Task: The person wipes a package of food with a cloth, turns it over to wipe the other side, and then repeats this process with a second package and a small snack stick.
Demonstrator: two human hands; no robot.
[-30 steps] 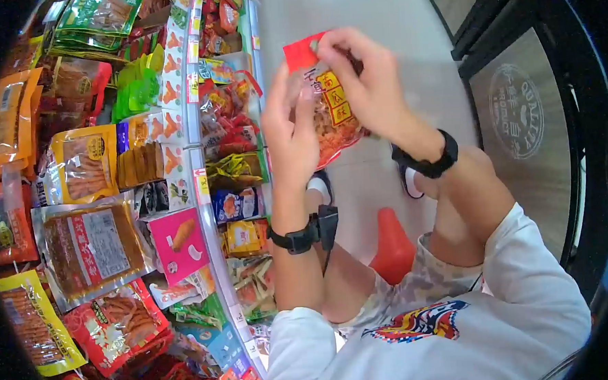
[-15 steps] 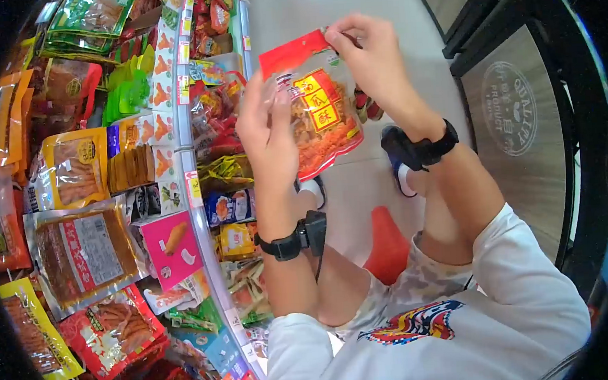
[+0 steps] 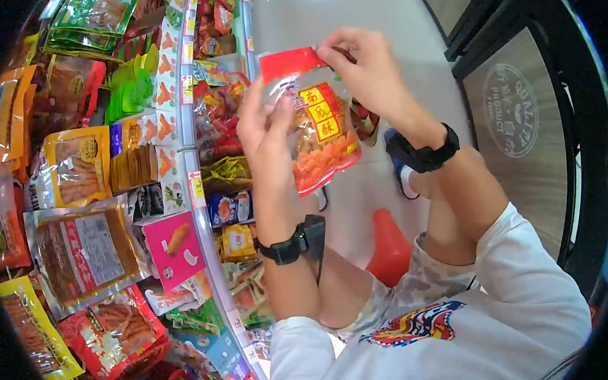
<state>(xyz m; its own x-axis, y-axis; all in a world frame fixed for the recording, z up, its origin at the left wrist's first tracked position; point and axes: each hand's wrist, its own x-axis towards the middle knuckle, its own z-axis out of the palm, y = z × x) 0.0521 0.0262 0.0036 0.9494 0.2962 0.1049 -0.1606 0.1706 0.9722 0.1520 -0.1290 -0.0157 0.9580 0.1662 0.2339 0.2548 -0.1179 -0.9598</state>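
Change, against the frame one second back: your snack bag (image 3: 318,131) was partly covered by your right hand (image 3: 370,69); its printed front now shows more fully. Against the half-second frame, the bag's top right corner sits lower and its red top strip (image 3: 287,63) runs more nearly level.

Grip, left: your left hand (image 3: 265,133) grasps the bag's left side, thumb on the front. Grip, right: thumb and fingers pinch the top right corner. Position: bag held up over the floor, just right of the shelf rail (image 3: 206,229). A dark red item (image 3: 366,121) shows behind the bag's right edge; identity unclear.

Containers: your bag is clear with a red top and red lower edge; orange, crumbly pieces lie in its lower part, paler ones higher, under a red and yellow label. On the shelving to the left, a silver-edged pouch (image 3: 90,249) holds something brown behind a red and white label. Above it, a yellow-orange packet (image 3: 76,167) shows pale, elongated pieces through its window. Below, a red packet (image 3: 115,330) shows reddish-brown sticks; a yellow packet (image 3: 36,331) beside it shows similar ones. Beyond the rail lies a blue packet (image 3: 231,209), contents not visible.
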